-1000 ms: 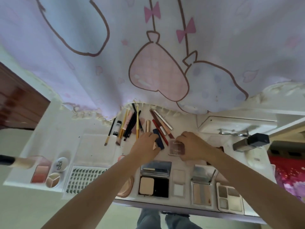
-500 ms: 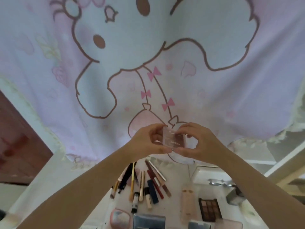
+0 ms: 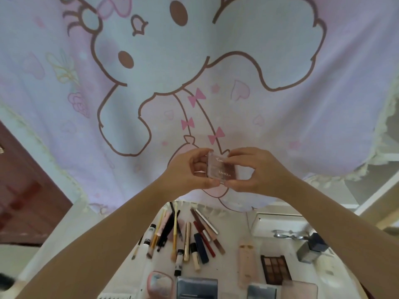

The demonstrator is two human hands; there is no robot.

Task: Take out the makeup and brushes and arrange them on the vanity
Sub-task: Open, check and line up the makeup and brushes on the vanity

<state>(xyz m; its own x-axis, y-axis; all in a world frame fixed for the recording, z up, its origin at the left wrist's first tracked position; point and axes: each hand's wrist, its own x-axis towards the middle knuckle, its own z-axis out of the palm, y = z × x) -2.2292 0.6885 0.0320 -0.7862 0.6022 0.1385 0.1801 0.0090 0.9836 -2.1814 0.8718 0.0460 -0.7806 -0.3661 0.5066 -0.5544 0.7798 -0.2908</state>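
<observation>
I have both hands raised above the table point(image 3: 233, 214), a small clear compact point(image 3: 222, 169) pinched between them. My left hand point(image 3: 190, 169) grasps its 9 o'clock edge, thumb under, fingers over the top; my right hand point(image 3: 254, 171) grasps the 3 o'clock edge the same way. Holding it by the edges keeps the lid free, so I judge I am about to open it or read its label. Below, at 6 o'clock, brushes point(image 3: 174, 231) lie fanned side by side, and a palette point(image 3: 275, 269) sits at 5 o'clock, presumably laid out for display.
</observation>
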